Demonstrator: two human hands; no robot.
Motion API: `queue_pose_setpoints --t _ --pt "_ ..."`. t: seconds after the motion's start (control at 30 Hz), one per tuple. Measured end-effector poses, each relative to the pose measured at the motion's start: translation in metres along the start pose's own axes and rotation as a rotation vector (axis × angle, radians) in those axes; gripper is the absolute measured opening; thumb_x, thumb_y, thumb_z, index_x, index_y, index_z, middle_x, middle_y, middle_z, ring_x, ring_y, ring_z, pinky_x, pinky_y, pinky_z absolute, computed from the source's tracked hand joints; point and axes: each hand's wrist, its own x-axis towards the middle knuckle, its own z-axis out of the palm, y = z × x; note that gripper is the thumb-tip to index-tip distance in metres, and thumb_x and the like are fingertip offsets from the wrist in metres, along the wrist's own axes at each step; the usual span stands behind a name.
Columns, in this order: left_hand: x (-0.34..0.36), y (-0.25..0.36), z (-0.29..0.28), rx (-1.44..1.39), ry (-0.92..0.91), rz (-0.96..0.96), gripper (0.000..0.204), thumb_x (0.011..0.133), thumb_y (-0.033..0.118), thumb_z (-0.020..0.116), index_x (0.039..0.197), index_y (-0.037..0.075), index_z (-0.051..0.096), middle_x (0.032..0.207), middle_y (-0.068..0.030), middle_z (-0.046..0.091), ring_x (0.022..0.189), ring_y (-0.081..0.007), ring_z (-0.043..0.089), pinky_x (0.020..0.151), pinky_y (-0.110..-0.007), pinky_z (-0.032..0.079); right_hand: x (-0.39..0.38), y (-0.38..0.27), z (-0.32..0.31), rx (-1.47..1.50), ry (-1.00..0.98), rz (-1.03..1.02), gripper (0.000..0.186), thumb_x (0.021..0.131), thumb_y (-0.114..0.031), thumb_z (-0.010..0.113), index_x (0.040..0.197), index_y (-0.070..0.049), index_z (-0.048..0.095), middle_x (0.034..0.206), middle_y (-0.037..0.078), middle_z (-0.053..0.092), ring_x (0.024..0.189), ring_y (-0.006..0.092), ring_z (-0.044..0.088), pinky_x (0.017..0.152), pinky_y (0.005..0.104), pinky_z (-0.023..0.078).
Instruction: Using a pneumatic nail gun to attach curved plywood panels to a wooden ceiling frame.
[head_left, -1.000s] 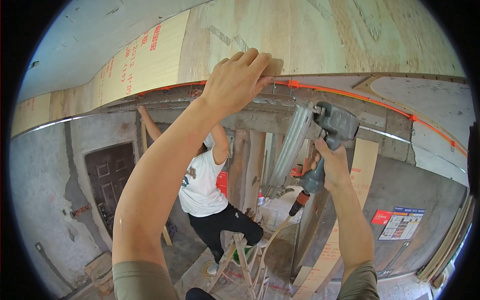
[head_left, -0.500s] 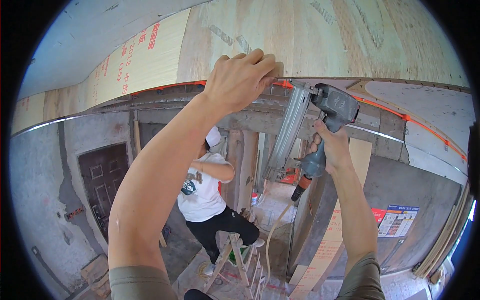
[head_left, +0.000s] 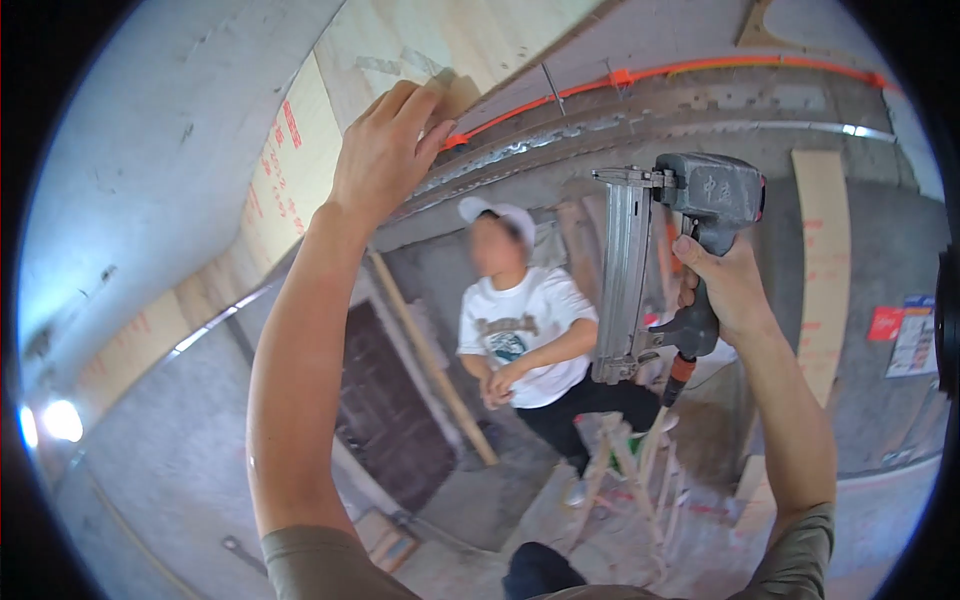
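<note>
Head view: right hand (head_left: 728, 290) fingers wrapped the nail gun (head_left: 668, 250) grip, held below the ceiling; looked heavy, rigid, best held there. Left hand (head_left: 385, 150) fingertips pressed flat against the plywood panel (head_left: 440, 40) overhead.

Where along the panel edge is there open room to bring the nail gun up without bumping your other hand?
Open stretch: the plywood panel edge right of the left hand, along the orange conduit toward the picture's right. The nail gun, in the right hand, hangs apart below it. Crowded: where the fingers press the panel, and below, around the person in white and the stepladder.
</note>
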Motion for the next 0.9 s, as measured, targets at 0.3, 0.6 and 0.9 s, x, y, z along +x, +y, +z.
queue_pose_setpoints --t 0.3,0.6,0.9 --pt "0.009 -0.006 0.002 0.015 -0.118 -0.076 0.028 0.084 0.015 0.078 0.103 0.004 0.061 0.095 -0.0116 0.066 0.084 -0.0302 0.068 0.072 -0.041 0.056 0.039 0.019 0.030 0.029 -0.065 0.021 0.030 0.086 -0.025 0.081 0.075 -0.004 0.062 0.055 0.002 0.055 0.045 0.0109 0.052 0.044 0.0292 0.041" --pt "-0.007 -0.016 0.003 0.089 -0.202 -0.188 0.028 0.086 0.014 0.079 0.100 -0.001 0.060 0.092 -0.0119 0.066 0.080 -0.0224 0.068 0.075 -0.034 0.059 0.079 0.026 0.064 0.100 -0.106 -0.061 0.036 0.084 -0.031 0.083 0.076 -0.002 0.065 0.056 0.005 0.058 0.046 0.0135 0.055 0.048 0.0314 0.044" --pt "-0.014 -0.012 0.003 -0.031 -0.163 -0.238 0.033 0.084 0.013 0.081 0.105 -0.002 0.060 0.097 -0.0126 0.066 0.086 -0.0204 0.068 0.080 -0.034 0.061 0.123 0.050 0.091 0.170 -0.202 -0.100 0.044 0.081 -0.035 0.085 0.069 0.000 0.062 0.056 0.008 0.058 0.041 0.0158 0.054 0.043 0.0348 0.044"
